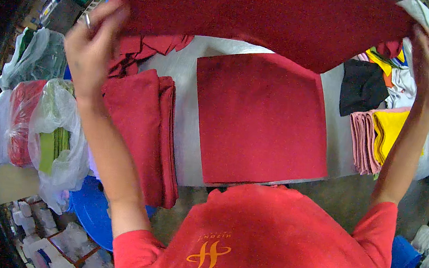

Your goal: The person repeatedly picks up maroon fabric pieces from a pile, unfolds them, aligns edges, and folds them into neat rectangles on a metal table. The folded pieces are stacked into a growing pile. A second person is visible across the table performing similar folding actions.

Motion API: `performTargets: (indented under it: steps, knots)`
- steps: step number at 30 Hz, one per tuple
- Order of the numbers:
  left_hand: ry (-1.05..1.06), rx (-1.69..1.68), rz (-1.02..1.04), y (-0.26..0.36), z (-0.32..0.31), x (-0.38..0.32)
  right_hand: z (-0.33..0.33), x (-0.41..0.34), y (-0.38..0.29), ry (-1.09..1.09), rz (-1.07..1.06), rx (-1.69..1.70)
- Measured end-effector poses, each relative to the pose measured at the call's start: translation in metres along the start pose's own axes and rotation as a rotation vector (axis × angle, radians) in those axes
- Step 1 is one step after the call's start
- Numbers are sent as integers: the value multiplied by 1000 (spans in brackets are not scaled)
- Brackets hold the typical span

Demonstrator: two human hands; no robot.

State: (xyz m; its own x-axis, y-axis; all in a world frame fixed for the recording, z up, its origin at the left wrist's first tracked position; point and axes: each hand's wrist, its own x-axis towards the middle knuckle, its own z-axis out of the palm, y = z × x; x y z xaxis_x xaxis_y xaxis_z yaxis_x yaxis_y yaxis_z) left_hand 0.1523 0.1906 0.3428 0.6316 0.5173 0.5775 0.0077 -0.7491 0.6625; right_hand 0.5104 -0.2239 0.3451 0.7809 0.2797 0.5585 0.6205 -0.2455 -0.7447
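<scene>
A dark red cloth (260, 12) is stretched in the air between my two hands, over the far part of the table. My left hand (94, 41), with a ring on one finger, grips its left end. My right hand (425, 59) has hold of the right end. Below the raised cloth, a square red cloth (263, 127) lies flat on the table in front of me; whether it is one layer or several cannot be told. Folded red cloths (135, 133) form a stack to its left. Behind that stack are crumpled red cloths (144, 50), partly hidden by my left hand.
The pale table (187, 143) carries a black cloth (364, 87), folded pink cloths (364, 143) and yellow cloths (391, 130) at right. Plastic-bagged textiles (25, 120) stand at left. Blue tubs (94, 215) sit lower left, and another blue container (404, 259) lower right.
</scene>
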Motion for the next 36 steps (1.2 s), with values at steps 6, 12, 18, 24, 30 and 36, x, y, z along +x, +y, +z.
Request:
performTargets:
  steps: [6,12,18,24,30,36]
  knots:
    - [-338,-132,-197,-15,26,-144,-28,-128,47,-520,44,204]
    - [-368,-161,-606,-43,61,-284,-35,-247,81,-845,361,178]
    - [-495,-28,-739,-47,92,-380,-30,-330,138,-1026,847,94]
    - [-560,186,-571,-40,90,-410,-24,-338,158,-1227,899,-32]
    - [-515,178,-558,-31,88,-414,19,-279,181,-1037,625,-331]
    - [-243,132,-687,-30,96,-417,151,-208,225,-687,612,-324]
